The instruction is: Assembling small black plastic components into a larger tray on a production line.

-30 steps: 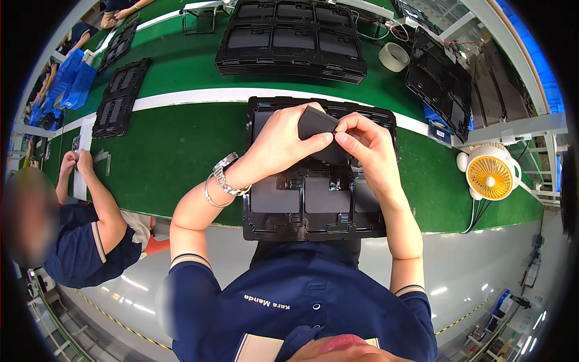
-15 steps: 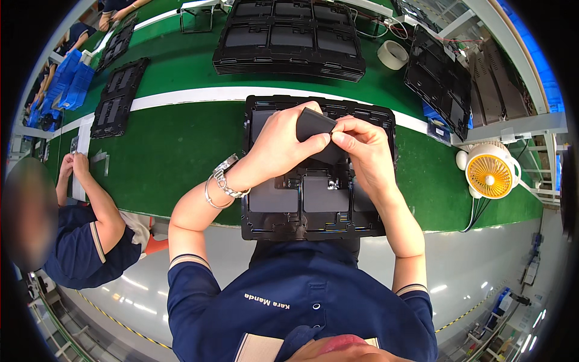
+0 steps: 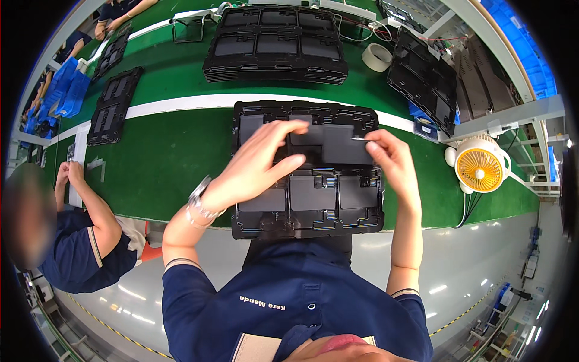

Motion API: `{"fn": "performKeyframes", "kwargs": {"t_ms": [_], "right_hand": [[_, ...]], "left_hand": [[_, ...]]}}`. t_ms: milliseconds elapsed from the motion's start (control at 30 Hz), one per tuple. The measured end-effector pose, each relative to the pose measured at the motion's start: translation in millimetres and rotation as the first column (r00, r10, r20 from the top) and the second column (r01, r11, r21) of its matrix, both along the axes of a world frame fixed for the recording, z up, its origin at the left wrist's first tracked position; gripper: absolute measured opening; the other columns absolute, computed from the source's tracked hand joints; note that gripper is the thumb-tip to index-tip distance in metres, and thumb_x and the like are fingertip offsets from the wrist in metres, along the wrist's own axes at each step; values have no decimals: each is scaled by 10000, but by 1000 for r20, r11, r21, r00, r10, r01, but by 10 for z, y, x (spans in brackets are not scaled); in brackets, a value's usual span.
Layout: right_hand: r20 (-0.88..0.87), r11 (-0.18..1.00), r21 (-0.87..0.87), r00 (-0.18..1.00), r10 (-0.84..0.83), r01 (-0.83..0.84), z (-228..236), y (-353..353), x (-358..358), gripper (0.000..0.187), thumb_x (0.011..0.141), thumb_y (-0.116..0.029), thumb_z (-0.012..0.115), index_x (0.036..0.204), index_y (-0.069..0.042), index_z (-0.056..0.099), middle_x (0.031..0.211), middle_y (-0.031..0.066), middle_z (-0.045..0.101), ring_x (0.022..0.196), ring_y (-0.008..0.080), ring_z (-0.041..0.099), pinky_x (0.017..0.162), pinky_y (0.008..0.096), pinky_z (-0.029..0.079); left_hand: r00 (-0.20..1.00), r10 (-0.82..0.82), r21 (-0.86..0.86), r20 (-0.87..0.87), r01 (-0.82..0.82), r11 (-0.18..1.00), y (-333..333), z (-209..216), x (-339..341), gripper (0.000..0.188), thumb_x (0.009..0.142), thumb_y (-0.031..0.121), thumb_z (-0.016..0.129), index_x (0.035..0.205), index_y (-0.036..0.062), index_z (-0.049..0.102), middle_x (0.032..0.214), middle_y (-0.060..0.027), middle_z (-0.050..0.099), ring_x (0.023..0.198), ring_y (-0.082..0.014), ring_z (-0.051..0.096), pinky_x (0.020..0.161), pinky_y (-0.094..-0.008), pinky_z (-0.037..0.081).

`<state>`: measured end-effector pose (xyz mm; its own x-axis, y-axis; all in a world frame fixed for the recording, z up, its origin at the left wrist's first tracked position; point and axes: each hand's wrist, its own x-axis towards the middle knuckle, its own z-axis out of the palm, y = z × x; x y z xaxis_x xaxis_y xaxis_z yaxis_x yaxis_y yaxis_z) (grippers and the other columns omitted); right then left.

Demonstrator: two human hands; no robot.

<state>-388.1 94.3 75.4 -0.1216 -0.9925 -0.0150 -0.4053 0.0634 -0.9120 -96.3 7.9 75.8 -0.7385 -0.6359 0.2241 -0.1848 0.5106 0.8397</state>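
Observation:
A black moulded tray (image 3: 307, 231) with several compartments lies in front of me at the green table's near edge. Flat dark grey rectangular pieces sit in its compartments. My right hand (image 3: 395, 160) pinches a dark grey rectangular piece (image 3: 345, 148) by a small pale tab at its right side. The piece is over the tray's far right part; whether it touches the tray I cannot tell. My left hand (image 3: 256, 158) hovers above the tray's left half, thumb and fingers apart, with nothing in it.
Stacked black trays (image 3: 274, 69) stand across the white line. At the right are a tilted black tray (image 3: 422, 78), a tape roll (image 3: 377, 57) and a yellow-and-white fan (image 3: 478, 170). More trays (image 3: 114, 107) and blue bins (image 3: 73, 93) are left, near a seated co-worker (image 3: 84, 241).
My left hand has let go of the dark piece and drawn left, its fingers spreading. The right hand has moved right, and the piece now hangs flatter over the tray.

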Motion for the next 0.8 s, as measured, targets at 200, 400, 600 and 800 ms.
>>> {"fn": "performKeyframes", "kwargs": {"t_ms": [200, 400, 600, 800], "right_hand": [[-155, 984, 53, 975, -162, 172, -328, -25, -603, 153, 952, -137, 620, 994, 9, 636, 702, -30, 556, 653, 54, 449, 590, 237, 365], [-522, 989, -70, 840, -150, 133, -424, -180, -359, 278, 859, -75, 709, 1126, -43, 637, 858, 51, 553, 767, 151, 551, 722, 280, 468], [-676, 973, -226, 710, -196, 53, -552, -188, -328, 566, 812, -168, 778, 1305, -52, 524, 1129, 141, 559, 1077, 310, 568, 930, 412, 474], [-774, 943, -332, 570, -276, 5, -409, -149, -163, 656, 819, -172, 773, 1389, -48, 471, 1308, 172, 521, 1198, 336, 520, 1004, 412, 441]], "left_hand": [[910, 294, -301, 294, -204, 931, 426, -224, 701, 538, 774, 239, 794, 1225, 62, 560, 1397, -143, 459, 1380, -402, 366, 1100, -496, 376], [825, 375, -350, 422, -233, 907, 693, -296, 756, 646, 746, 301, 819, 1286, 68, 550, 1508, -148, 376, 1449, -405, 267, 1135, -516, 330], [835, 343, -323, 431, -212, 922, 644, -259, 735, 593, 723, 291, 838, 1219, 98, 576, 1557, -136, 322, 1475, -407, 214, 1150, -506, 318], [915, 369, -268, 163, -319, 909, 645, -214, 622, 350, 724, 149, 833, 968, 65, 597, 1163, -103, 564, 1132, -321, 498, 922, -430, 444]]}}
